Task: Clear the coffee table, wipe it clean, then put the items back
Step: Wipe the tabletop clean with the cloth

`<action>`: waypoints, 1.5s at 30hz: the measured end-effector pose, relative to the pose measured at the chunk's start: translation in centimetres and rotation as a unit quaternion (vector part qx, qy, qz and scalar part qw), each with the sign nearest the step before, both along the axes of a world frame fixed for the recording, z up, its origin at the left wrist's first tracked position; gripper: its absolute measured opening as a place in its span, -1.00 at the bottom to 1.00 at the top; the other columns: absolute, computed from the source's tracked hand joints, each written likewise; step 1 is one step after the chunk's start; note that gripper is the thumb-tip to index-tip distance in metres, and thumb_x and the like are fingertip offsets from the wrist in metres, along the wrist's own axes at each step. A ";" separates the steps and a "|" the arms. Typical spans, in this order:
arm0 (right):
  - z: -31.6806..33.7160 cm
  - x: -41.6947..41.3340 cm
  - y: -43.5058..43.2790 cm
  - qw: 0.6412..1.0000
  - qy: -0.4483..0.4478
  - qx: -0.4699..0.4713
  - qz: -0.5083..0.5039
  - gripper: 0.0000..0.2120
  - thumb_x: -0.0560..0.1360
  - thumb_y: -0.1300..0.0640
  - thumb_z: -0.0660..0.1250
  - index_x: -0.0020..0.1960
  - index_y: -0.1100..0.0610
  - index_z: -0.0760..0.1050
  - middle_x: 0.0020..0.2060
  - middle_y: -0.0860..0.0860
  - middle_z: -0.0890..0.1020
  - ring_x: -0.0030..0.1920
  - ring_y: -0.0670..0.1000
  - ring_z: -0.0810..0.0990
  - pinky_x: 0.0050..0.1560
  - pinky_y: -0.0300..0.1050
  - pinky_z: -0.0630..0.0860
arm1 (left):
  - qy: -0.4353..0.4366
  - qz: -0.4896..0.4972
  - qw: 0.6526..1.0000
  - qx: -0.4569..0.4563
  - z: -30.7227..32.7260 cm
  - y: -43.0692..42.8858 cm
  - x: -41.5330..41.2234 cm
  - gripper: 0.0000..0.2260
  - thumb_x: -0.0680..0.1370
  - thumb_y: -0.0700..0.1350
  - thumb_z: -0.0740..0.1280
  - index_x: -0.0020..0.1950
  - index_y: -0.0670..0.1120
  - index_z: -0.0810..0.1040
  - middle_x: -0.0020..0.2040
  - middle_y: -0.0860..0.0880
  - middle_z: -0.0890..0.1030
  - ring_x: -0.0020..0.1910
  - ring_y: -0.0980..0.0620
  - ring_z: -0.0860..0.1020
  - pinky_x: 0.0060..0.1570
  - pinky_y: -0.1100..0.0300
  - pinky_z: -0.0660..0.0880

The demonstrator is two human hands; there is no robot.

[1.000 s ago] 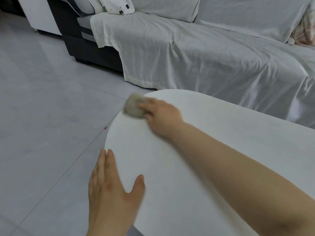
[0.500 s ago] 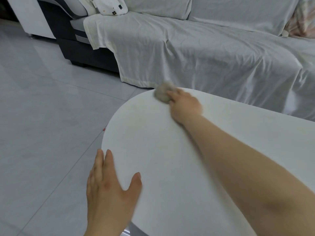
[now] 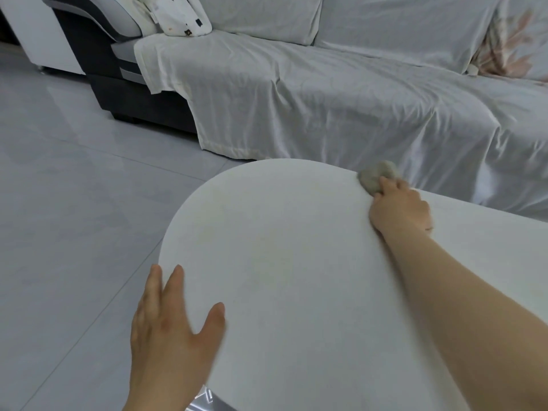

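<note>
The white coffee table (image 3: 281, 247) has a rounded left end and a bare top. My right hand (image 3: 398, 207) is stretched across it to the far edge and is closed on a small grey cloth (image 3: 376, 176), which is pressed against the tabletop at that edge. My left hand (image 3: 172, 333) lies flat with fingers spread at the near left rim, thumb on the top and fingers reaching past the edge. It holds nothing.
A sofa under a white cover (image 3: 341, 93) runs close behind the table. A patterned cushion (image 3: 181, 16) sits on its left end and a floral one (image 3: 513, 46) at the right. Glossy grey floor tiles (image 3: 74, 203) spread to the left.
My right hand has swept the cloth along the table's far rim, from the left end toward the right. My left hand has stayed at the near rim.
</note>
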State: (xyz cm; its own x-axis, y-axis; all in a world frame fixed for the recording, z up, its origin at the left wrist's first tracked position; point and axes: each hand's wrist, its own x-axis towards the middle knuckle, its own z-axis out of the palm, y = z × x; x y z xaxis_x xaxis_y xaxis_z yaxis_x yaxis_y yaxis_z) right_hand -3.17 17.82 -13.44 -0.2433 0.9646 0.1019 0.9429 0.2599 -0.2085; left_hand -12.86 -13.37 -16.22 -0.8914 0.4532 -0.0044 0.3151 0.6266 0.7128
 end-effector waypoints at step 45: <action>0.6 1.9 -18.8 0.884 0.022 0.032 0.465 -0.61 0.49 0.15 0.21 0.31 -0.04 0.41 0.36 0.05 0.43 0.26 0.10 0.48 0.17 -0.05 0.42 | -0.221 -0.013 0.949 0.225 0.9 -4.7 -3.1 -0.64 0.57 0.06 -0.10 0.35 0.12 0.22 0.07 0.19 0.48 0.17 0.11 0.29 0.18 0.17 0.14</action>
